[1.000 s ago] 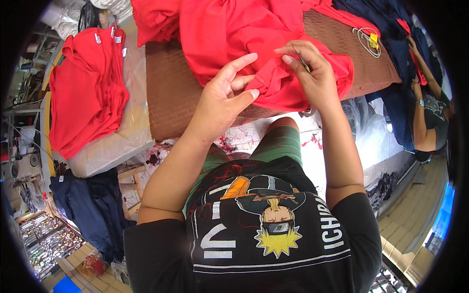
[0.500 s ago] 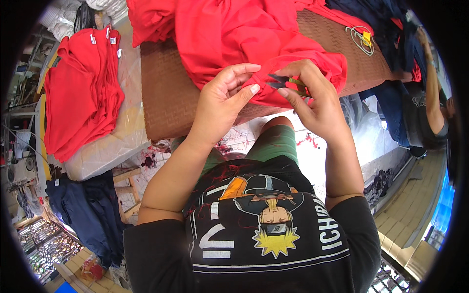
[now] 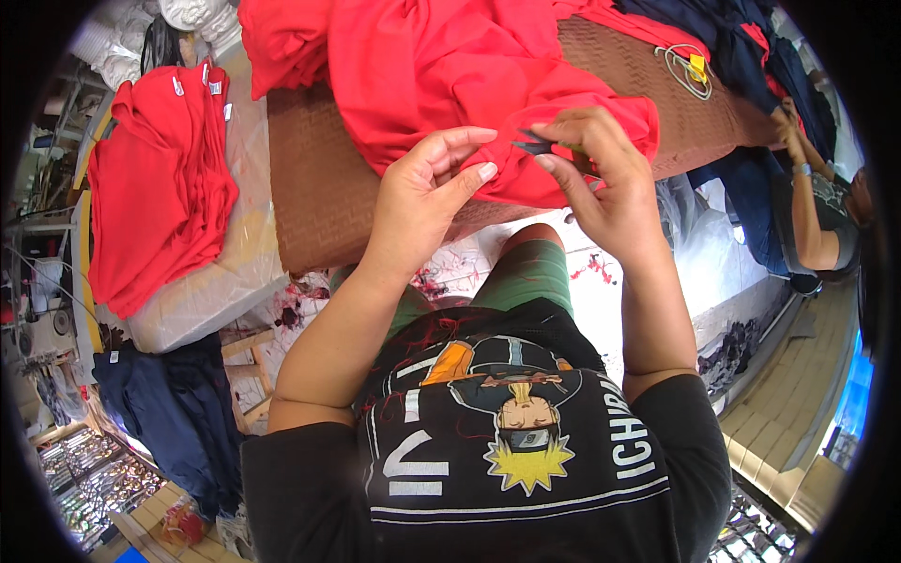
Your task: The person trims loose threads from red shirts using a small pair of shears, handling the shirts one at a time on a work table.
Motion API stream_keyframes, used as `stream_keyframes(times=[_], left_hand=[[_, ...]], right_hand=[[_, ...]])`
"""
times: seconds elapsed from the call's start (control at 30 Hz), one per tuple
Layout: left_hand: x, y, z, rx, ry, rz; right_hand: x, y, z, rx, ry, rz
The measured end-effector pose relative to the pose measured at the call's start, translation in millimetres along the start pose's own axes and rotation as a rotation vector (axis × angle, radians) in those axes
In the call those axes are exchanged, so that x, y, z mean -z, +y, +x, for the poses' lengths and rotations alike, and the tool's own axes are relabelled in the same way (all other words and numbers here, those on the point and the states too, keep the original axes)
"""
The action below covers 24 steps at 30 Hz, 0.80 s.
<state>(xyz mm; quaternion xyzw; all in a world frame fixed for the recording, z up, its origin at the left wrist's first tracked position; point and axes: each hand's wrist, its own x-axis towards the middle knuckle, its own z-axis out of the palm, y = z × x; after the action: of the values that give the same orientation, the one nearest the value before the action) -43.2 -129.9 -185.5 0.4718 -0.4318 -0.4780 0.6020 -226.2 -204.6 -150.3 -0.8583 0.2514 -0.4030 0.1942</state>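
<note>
A large red garment (image 3: 441, 84) lies bunched over the near edge of a brown-covered table. My left hand (image 3: 422, 192) pinches a fold of it between thumb and fingers. Held in my right hand (image 3: 608, 188) are small thread snips (image 3: 537, 145), their dark blades pointing left toward the pinched cloth. The blade tips are slightly apart, close to the left fingertips. My right fingers hide most of the snips' handle.
Folded red garments (image 3: 160, 188) rest on a plastic-wrapped surface (image 3: 211, 291) at left. Dark blue clothing (image 3: 174, 413) hangs below. A pale cord with a yellow tag (image 3: 696, 70) lies on the brown table cover (image 3: 319, 178). At right, a co-worker's arm (image 3: 802, 188) reaches toward dark cloth.
My right hand and the snips have shifted slightly up and left. The left hand stays pinched on the cloth. The co-worker's arm at right has come lower and further left.
</note>
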Motion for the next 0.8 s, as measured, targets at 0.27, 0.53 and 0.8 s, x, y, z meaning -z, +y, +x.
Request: stream_keyframes(times=[0.27,0.53,0.8], left_hand=[[173,44,80,-0.693,0.77,1.425],[202,-3,-2,-0.229,0.819,0.742],[127,-15,-26,-0.256,0.454,0.735]], right_hand=[[41,28,-8,-0.248,0.444,0.117],[63,71,-41,-0.543,0.428,-0.037],[50,102,-89,-0.866,0.052,-0.318]])
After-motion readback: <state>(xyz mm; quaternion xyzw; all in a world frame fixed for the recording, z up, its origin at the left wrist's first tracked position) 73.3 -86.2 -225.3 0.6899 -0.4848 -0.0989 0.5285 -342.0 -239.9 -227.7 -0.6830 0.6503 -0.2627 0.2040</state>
